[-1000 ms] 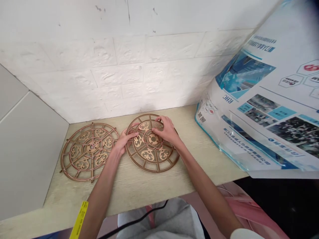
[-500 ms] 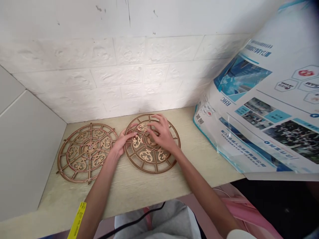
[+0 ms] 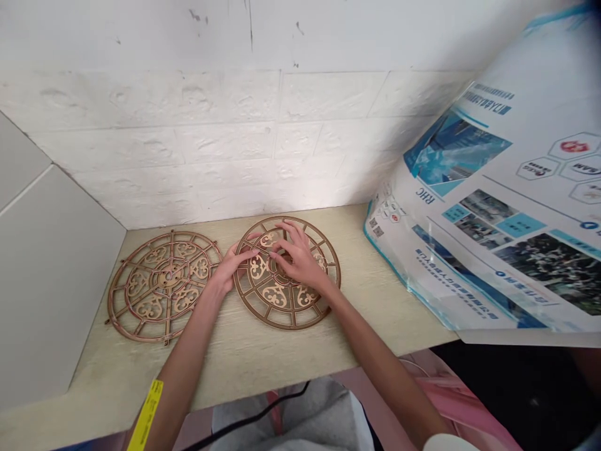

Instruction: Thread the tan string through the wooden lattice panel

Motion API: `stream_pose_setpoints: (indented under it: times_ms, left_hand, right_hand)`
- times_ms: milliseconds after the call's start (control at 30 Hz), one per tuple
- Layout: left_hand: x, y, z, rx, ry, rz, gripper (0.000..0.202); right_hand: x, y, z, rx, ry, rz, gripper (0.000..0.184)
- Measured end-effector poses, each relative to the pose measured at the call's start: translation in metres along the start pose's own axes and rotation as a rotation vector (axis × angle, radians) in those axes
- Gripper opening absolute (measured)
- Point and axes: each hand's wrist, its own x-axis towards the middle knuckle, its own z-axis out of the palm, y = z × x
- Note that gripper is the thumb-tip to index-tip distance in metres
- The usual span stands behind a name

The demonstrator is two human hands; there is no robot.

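Holding a round bronze-toned scrollwork grille [image 3: 274,295] by its left rim with the left hand [image 3: 231,263], with thumb laid on top and fingers tucked beneath. Reaching over the same disc from the right with the right hand [image 3: 299,260], with thumb and forefinger drawn narrowly together above the hub and the other fingers fanned toward the far rim; impossible to tell whether pinching anything between the tips. Set toward the back of a pale wood-grained tabletop [image 3: 267,363], near a white brick-patterned wall [image 3: 225,144]. Turned ornamented face up to the camera, roughly level with the table, about equally wide every way across, with spokes radiating from hub to rim and curling scrolls between them. Paired at left, just apart, with a second bronze-toned grille [image 3: 168,280], lying flat, with small tabs jutting past its rim and one spoke line running from the near side toward the wall. Crossed at its right edge by the left forearm, marked lower down with a yellow label [image 3: 146,416]. Flanked by a grey panel [image 3: 51,294] at left and a printed RHC sheet [image 3: 469,207] at right.
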Motion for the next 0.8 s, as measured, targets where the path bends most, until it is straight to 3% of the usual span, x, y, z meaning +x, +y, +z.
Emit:
stream_pose_setpoints:
  times_ms: [467,800]
  left_hand:
    - [0.0036,-0.0045,-0.0038,0.000,-0.011,0.003,0.064]
    - [0.0015,-0.0020,-0.0025,0.001,-0.015,-0.001,0.059]
  right_hand:
    - [0.0006,0.0027,-0.0003,0.057,-0.002,0.037,0.012]
    - [-0.0003,0.0072,-0.0007,0.034,-0.034,0.009,0.020]
